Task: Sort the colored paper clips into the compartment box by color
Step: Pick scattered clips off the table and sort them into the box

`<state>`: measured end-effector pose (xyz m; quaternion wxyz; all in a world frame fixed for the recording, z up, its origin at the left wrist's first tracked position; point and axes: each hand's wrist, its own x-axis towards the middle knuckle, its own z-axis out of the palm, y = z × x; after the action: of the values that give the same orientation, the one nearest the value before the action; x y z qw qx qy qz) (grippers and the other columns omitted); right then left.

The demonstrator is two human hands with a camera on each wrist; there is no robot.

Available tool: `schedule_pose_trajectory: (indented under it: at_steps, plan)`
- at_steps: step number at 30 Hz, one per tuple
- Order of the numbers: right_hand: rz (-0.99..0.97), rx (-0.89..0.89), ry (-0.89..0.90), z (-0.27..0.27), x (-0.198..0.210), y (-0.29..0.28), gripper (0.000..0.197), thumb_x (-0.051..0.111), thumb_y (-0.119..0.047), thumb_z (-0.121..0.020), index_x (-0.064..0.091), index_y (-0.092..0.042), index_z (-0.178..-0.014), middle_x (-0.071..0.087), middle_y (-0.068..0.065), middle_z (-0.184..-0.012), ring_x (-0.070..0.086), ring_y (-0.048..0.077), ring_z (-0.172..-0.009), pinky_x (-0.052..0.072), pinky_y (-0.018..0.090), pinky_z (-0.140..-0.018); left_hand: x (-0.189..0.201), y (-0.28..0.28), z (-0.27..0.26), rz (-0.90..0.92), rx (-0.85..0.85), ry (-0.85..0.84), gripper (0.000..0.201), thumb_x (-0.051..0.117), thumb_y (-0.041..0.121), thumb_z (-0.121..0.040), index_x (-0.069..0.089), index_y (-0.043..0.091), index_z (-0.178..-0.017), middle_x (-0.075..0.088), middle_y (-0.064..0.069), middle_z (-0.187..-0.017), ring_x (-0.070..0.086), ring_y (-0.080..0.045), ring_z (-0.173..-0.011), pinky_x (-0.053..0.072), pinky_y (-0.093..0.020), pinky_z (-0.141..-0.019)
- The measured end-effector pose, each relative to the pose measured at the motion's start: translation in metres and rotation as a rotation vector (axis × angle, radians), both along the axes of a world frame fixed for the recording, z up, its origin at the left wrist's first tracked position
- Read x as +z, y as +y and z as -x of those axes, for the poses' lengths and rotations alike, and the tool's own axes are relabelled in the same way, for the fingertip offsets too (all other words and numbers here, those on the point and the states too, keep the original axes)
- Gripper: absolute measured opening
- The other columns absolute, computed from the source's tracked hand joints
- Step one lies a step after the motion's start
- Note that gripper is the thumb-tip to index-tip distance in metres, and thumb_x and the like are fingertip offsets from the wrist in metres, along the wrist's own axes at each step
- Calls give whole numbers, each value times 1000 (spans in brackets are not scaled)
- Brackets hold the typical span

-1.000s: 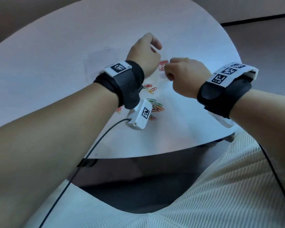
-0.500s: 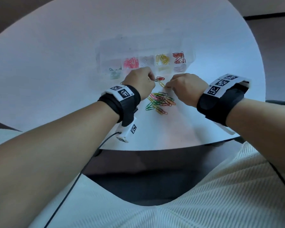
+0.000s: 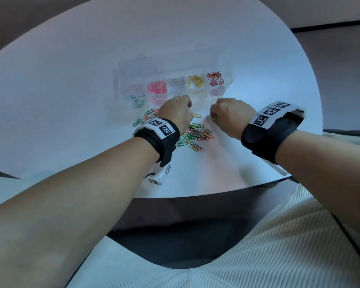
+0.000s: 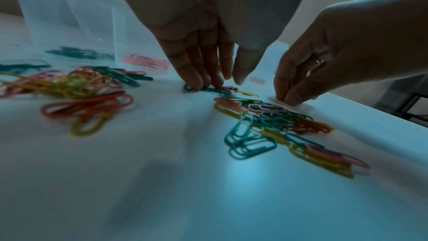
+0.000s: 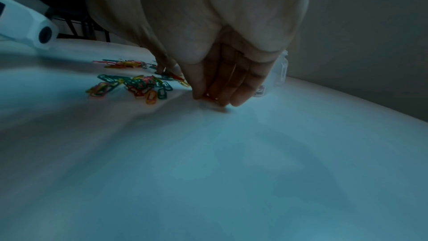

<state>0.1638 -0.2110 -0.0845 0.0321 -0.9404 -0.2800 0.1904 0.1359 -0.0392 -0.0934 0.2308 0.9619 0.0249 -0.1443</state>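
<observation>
Left hand [image 4: 203, 61] presses green clips; right hand [image 4: 301, 83] pinches something pale on the table [image 3: 71, 100].
Compartment box [image 3: 227, 65] part-filled; mixed pile [image 3: 195, 136] left unsorted.

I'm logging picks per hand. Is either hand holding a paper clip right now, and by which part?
Left hand presses its fingertips on clips lying on the table. Whether the right hand holds anything cannot be told.

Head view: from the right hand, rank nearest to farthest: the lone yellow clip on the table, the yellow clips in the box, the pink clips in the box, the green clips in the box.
From the right hand:
1. Lone yellow clip, just to its left on the table.
2. Yellow clips in the box, beyond it, slightly left.
3. Pink clips in the box, further left.
4. Green clips in the box, leftmost compartment.
</observation>
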Motion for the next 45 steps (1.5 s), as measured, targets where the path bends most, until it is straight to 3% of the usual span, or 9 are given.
schedule_pose_trajectory:
  at_steps: [6, 9, 12, 15, 21, 28, 35, 39, 45]
  plan:
    - [22, 42, -11, 0, -3, 1, 15, 48, -8, -95, 61, -4, -100, 57, 13, -102, 57, 33, -89, 45, 36, -65, 1, -4, -6, -141, -141, 32, 38, 51, 31, -95, 44, 16, -130, 56, -12, -115, 57, -33, -101, 49, -41, -81]
    - [25, 40, -9, 0, -4, 1, 14, 49, -8, -94, 61, -4, -100, 58, 12, -101, 57, 33, -88, 49, 38, -67, 1, -7, -9, -155, -172, 22, 27, 48, 27, -97, 50, 16, -122, 52, -10, -98, 57, -34, -92, 46, -38, -73]
    - [23, 51, -12, 0, -5, 1, 15, 48, -8, -94, 61, -4, -100, 58, 13, -101, 57, 33, -87, 51, 40, -69, 3, -8, -14, -150, -150, 37, 19, 48, 23, -97, 57, 13, -110, 56, -11, -99, 57, -33, -89, 50, -39, -76]
    - [28, 58, -15, 0, -5, 1, 15, 48, -7, -95, 61, -4, -101, 57, 12, -103, 57, 32, -89, 46, 36, -65, 3, -8, -15, -176, -147, 44, 16, 51, 21, -95, 61, 11, -103, 60, -11, -100, 59, -33, -90, 51, -40, -78]
    - [19, 47, -14, 0, -5, 1, 14, 48, -9, -95, 60, -6, -102, 57, 11, -104, 56, 31, -90, 45, 36, -65, 7, -1, -13, -104, -101, 84, 19, 58, 19, -92, 66, 9, -106, 61, -11, -110, 58, -30, -102, 42, -32, -79]
    - [30, 40, -19, 0, -5, 2, 13, 49, -8, -95, 60, -5, -102, 58, 11, -103, 56, 31, -88, 39, 33, -63, 6, 4, -8, -18, -74, 12, 21, 61, 21, -90, 64, 14, -110, 61, -6, -109, 57, -24, -100, 38, -27, -78]
    - [31, 34, -15, -2, -6, 1, 15, 49, 0, -91, 60, -4, -101, 58, 13, -102, 53, 30, -83, 37, 33, -62, 3, 16, -7, 56, -20, -7, 29, 54, -1, -91, 67, 12, -114, 65, -7, -112, 61, -22, -103, 47, -27, -88]
    - [26, 30, -25, 0, -7, 3, 18, 47, 2, -90, 60, -3, -101, 58, 14, -102, 56, 33, -87, 38, 33, -62, 4, 31, -1, 80, 8, 5, 26, 55, 7, -93, 67, 11, -115, 65, -10, -110, 59, -24, -104, 40, -22, -87]
    - [9, 26, -12, 1, -7, 2, 17, 47, 3, -88, 58, -2, -99, 58, 15, -99, 52, 32, -81, 43, 36, -62, 9, 26, -3, -19, -112, 62, 35, 64, 21, -88, 64, 11, -122, 63, -9, -115, 55, -25, -111, 42, -30, -90]
